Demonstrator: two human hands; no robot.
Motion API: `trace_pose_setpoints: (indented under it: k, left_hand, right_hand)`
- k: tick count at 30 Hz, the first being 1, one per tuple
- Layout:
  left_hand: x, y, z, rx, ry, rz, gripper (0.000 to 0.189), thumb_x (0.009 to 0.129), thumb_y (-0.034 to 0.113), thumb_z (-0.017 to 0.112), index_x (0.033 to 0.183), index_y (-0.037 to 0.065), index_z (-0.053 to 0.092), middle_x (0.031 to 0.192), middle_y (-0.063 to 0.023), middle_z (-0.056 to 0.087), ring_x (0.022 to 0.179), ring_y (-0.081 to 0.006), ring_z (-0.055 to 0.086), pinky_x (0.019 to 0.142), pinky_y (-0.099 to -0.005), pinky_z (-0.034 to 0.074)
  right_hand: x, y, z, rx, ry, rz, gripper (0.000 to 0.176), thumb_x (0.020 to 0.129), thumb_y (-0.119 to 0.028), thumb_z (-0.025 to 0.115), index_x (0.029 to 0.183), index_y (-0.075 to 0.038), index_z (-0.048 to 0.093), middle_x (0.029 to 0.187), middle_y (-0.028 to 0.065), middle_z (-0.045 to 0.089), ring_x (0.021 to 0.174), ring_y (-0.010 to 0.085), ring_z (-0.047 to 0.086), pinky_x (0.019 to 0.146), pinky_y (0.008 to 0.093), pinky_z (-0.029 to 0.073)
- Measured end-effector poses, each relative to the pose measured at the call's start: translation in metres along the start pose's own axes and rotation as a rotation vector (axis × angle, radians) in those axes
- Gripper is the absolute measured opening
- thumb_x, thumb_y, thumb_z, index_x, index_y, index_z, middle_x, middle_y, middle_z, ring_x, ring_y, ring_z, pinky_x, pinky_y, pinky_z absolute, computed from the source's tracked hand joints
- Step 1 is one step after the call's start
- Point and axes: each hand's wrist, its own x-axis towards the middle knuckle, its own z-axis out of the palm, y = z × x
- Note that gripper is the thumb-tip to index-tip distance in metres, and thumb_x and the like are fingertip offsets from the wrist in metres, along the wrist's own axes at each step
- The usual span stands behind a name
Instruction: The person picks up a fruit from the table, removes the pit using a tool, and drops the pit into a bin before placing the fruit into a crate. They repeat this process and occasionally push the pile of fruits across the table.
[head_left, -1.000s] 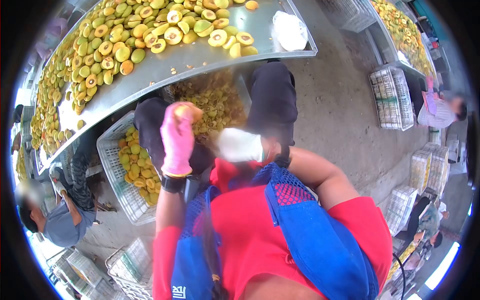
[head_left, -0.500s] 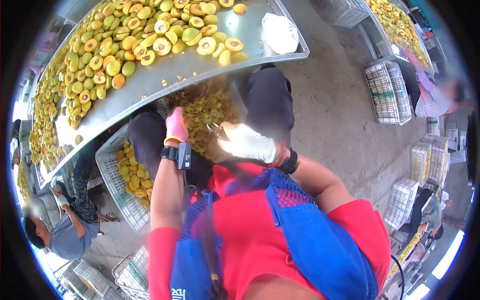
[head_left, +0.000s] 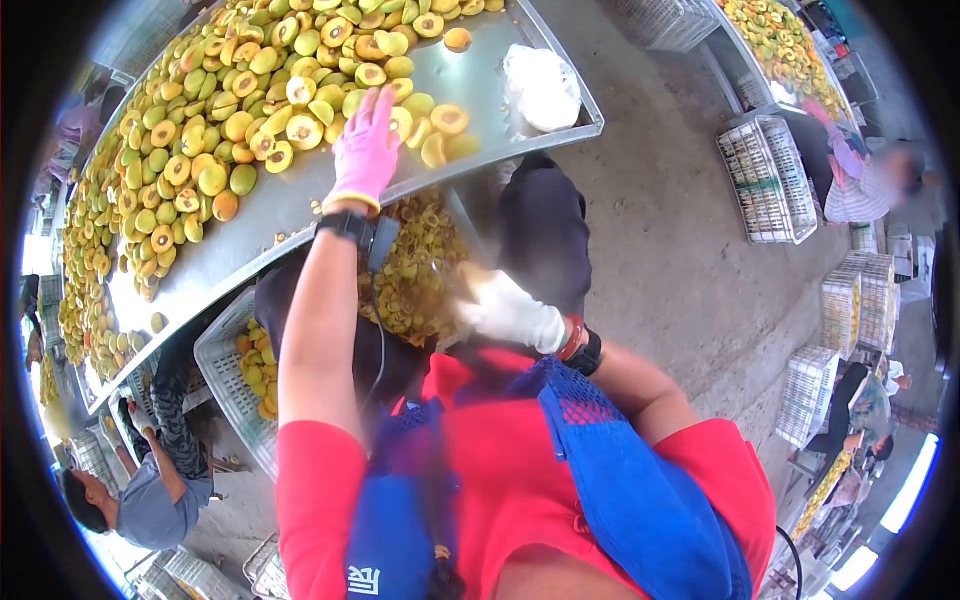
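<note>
My left hand (head_left: 365,150), in a pink glove, reaches over the near edge of the metal table (head_left: 440,165). Its fingers are stretched out at the border of a heap of halved yellow-green stone fruits (head_left: 240,125), some with brown pits showing. My right hand (head_left: 510,308), in a white glove, is closed low between my knees. It holds a small tool with a metal ring at its end; the tool is smeared by motion now. Beneath both hands lies a mass of yellowish fruit scraps (head_left: 415,245), its container mostly hidden.
A white plastic bundle (head_left: 542,88) sits at the table's right corner. Beside my left leg stands a white crate (head_left: 225,350) holding fruit pieces. Stacked crates (head_left: 765,180) stand on the concrete floor to the right. Other people sit at both sides, one in grey (head_left: 165,500).
My left hand has moved up and forward from between my knees to the fruit on the table. The right hand has shifted slightly right and down, still closed.
</note>
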Motion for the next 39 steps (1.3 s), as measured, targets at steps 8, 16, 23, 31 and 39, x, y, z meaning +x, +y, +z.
trace_pose_setpoints:
  k: [8, 16, 23, 31, 39]
  left_hand:
    - [0.041, -0.010, -0.012, 0.318, -0.603, 0.018, 0.044, 0.084, 0.032, 0.074, 0.120, 0.011, 0.061, 0.134, -0.0176, 0.058, 0.113, -0.0349, 0.063, 0.092, -0.0475, 0.052]
    - [-0.063, -0.025, -0.040, -0.995, -0.179, -0.675, 0.046, 0.092, 0.042, 0.070, 0.121, 0.008, 0.058, 0.091, -0.0047, 0.068, 0.060, -0.0111, 0.059, 0.052, -0.0239, 0.045]
    - [-0.140, 0.013, -0.119, -1.535, -0.084, -0.823, 0.048, 0.098, 0.057, 0.055, 0.116, 0.013, 0.062, 0.086, -0.0028, 0.068, 0.060, -0.0080, 0.056, 0.048, -0.0184, 0.040]
    - [-0.182, 0.052, -0.162, -1.546, 0.092, -0.659, 0.039, 0.103, 0.037, 0.056, 0.129, 0.008, 0.055, 0.110, -0.0115, 0.068, 0.083, -0.0189, 0.068, 0.065, -0.0253, 0.053]
    - [-0.195, 0.086, -0.159, -1.464, 0.181, -0.441, 0.045, 0.099, 0.019, 0.063, 0.137, 0.002, 0.047, 0.125, -0.0097, 0.061, 0.104, -0.0136, 0.060, 0.087, -0.0249, 0.050]
  right_hand:
    - [-0.001, 0.018, -0.001, -0.394, 0.076, -0.446, 0.020, 0.090, -0.017, 0.061, 0.098, 0.001, 0.061, 0.079, 0.0188, 0.057, 0.062, 0.0338, 0.062, 0.051, 0.0425, 0.050]
    - [0.008, -0.028, -0.007, -0.184, -0.052, -0.168, 0.025, 0.094, -0.022, 0.063, 0.104, 0.000, 0.057, 0.087, 0.0197, 0.066, 0.077, 0.0334, 0.068, 0.060, 0.0426, 0.052]
    - [0.007, -0.090, -0.003, 0.052, -0.012, -0.123, 0.025, 0.093, -0.019, 0.068, 0.103, 0.000, 0.055, 0.084, 0.0157, 0.064, 0.073, 0.0260, 0.066, 0.066, 0.0383, 0.052]
    - [-0.007, -0.107, 0.024, 0.093, 0.259, -0.394, 0.020, 0.092, -0.012, 0.070, 0.095, -0.003, 0.052, 0.077, 0.0053, 0.058, 0.067, 0.0099, 0.056, 0.058, 0.0292, 0.047]
    - [0.011, -0.125, 0.034, 0.204, 0.558, -0.236, 0.030, 0.085, -0.010, 0.078, 0.105, -0.003, 0.057, 0.083, 0.0076, 0.062, 0.072, 0.0143, 0.059, 0.067, 0.0309, 0.051]
